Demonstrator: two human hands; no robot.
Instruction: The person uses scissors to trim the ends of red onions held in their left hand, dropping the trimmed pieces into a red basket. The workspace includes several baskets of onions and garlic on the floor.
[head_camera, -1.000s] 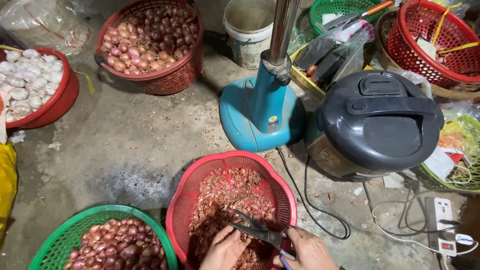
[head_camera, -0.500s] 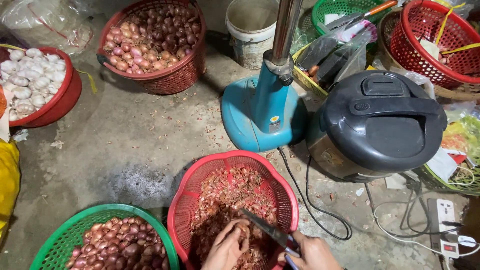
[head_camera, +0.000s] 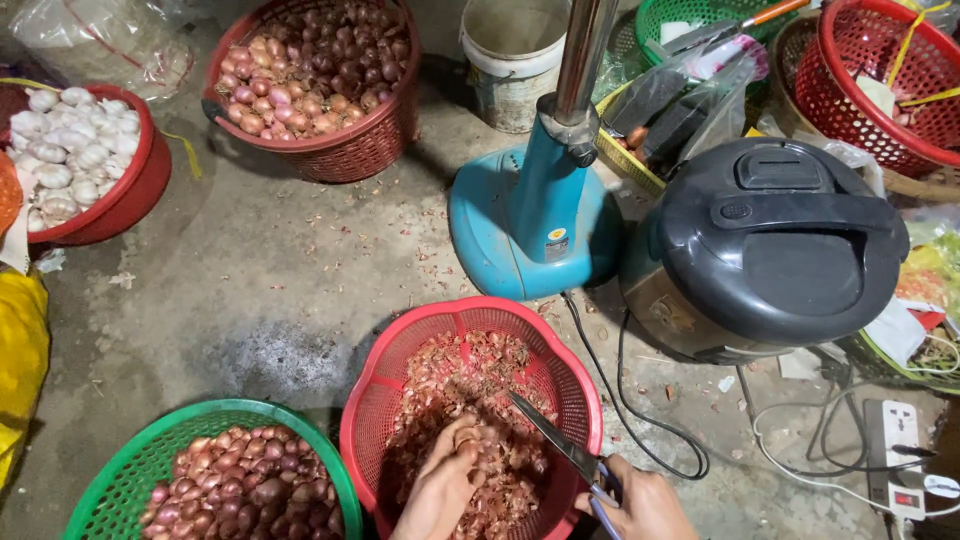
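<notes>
Since half a second ago, little is shifted: the left hand (head_camera: 445, 490) is kept curled around a small shallot (head_camera: 470, 437) over the red basket (head_camera: 380, 400). Scissors (head_camera: 560, 445) are gripped in the right hand (head_camera: 640, 505), just beside. Light, firm, papery-slick; it is best pinched at mid-bulb.

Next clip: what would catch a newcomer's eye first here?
The red basket of shallot skins at bottom centre, where the left hand digs in and the right hand holds scissors over it. Round it on the floor stand a green basket of shallots at lower left, a red tub of garlic at far left, and a blue fan base beside a black cooker at right.
</notes>
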